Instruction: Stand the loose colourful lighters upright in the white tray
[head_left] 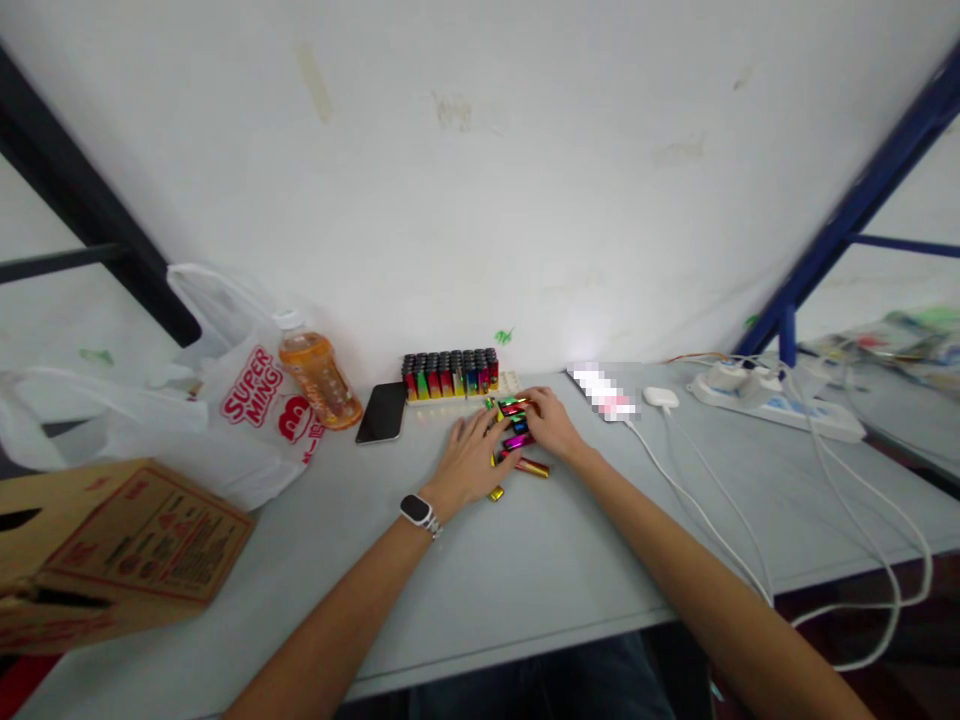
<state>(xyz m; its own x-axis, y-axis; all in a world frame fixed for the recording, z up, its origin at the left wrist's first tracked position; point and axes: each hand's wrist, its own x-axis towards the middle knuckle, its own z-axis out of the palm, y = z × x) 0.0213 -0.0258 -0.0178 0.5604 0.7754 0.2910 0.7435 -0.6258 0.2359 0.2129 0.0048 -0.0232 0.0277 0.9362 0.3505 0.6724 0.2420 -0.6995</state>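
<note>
Several small shiny cylinders that look like batteries (533, 467) lie loose on the table in gold, pink, green and red. My left hand (472, 455) rests over the left side of this pile, fingers spread and palm down, partly covering it. At the pile's upper right, my right hand (553, 425) has its fingers curled in around one of the batteries; its fingertips are partly hidden. Behind my hands stands a white tray (448, 400) with rows of upright batteries (450, 374), black ends up. Bare slots (510, 382) show at the tray's right end.
A black phone (381, 413), a bottle of orange drink (321, 380), a white plastic bag (247, 440) and a cardboard box (142, 540) stand left. To the right are a lit phone (600, 390), a white charger (661, 398), cables and a power strip (780, 410).
</note>
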